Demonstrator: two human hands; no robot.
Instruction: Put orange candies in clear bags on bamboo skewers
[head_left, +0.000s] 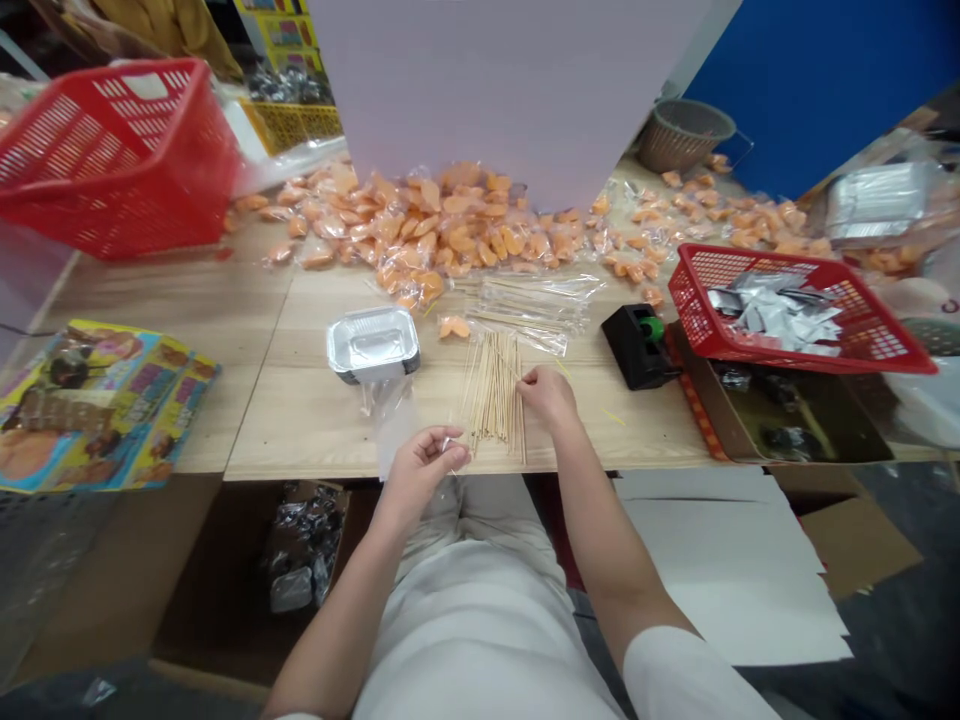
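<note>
A bundle of thin wooden sticks [495, 390] lies loose on the wooden table in front of me. My right hand [549, 396] is at the bundle's right side, its fingers closed on a stick. Left of the bundle's near end, my left hand [429, 462] pinches a small piece of clear plastic bag [448, 443]. Just beyond the bundle lie clear bags with sticks in them [525, 305] and a single orange piece [454, 327]. A stack of foil trays [373, 343] stands to the left, with a clear plastic sheet [391, 410] beside it.
Wrapped orange pieces [450, 225] are heaped along the back. A red basket [120, 160] stands back left; another red basket [795, 300] with silvery packets is at right. A black tape dispenser [637, 345] sits near it. Printed packages [97, 410] lie at left; an open carton [247, 590] is below.
</note>
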